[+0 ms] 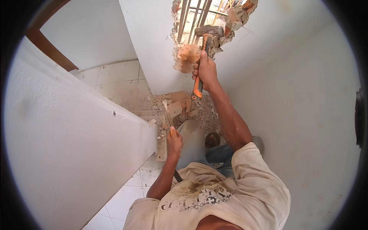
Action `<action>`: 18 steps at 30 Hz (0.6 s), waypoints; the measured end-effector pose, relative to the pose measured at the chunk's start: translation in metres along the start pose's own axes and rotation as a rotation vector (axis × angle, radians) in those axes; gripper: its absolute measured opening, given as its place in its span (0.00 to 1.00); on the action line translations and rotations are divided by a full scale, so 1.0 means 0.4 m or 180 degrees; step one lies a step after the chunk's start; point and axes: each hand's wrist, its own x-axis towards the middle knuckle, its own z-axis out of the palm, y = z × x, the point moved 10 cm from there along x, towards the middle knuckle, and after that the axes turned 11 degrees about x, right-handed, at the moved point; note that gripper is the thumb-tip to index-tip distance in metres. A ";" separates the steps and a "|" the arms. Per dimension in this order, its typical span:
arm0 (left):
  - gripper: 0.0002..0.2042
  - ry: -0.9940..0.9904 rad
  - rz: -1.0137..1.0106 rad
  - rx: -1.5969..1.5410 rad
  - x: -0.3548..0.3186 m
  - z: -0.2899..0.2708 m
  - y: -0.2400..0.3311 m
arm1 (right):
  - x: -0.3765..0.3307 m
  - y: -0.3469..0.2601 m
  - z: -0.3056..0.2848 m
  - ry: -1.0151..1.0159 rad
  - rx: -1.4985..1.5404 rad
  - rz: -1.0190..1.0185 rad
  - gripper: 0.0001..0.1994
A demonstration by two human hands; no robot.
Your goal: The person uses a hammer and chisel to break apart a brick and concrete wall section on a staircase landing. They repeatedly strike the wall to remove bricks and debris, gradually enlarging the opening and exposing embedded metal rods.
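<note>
My right hand [206, 71] is raised and closed around the orange and black handle of a hammer [209, 31]. Its steel head sits at the edge of a broken hole [197, 15] in the white wall. Rusty steel bars show inside the hole, and exposed red brick [187, 57] hangs at its lower left rim, just left of my hand. Lower down, my left hand [174, 141] grips a long metal chisel [167, 112] beside my knee. The chisel's tip points up toward the rubble and its dark end sticks out below my wrist.
Brick and plaster rubble [180, 107] lies heaped on the floor at the wall's foot. A white low wall [76, 134] fills the left, and a white wall [303, 115] closes in the right. Dusty pale floor tiles [115, 78] run back on the left.
</note>
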 end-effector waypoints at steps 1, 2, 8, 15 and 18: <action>0.19 0.0055 -0.0047 0.0061 -0.002 -0.022 -0.009 | 0.003 0.015 0.004 -0.0346 -0.0297 -0.0105 0.20; 0.19 0.0207 -0.0304 0.0153 -0.005 -0.048 -0.034 | -0.009 0.000 -0.004 -0.0456 -0.0613 -0.0298 0.20; 0.18 -0.0262 -0.0346 0.0545 0.052 -0.092 -0.038 | -0.240 -0.311 0.046 -0.0980 -0.1344 -0.1523 0.20; 0.16 0.0195 -0.1026 0.0484 0.151 -0.189 -0.141 | -0.565 -0.846 0.164 -0.1514 -0.0147 -0.5173 0.23; 0.15 0.0010 -0.1387 0.0297 0.152 -0.181 -0.215 | -0.385 -0.657 0.138 -0.0969 0.0494 -0.4404 0.23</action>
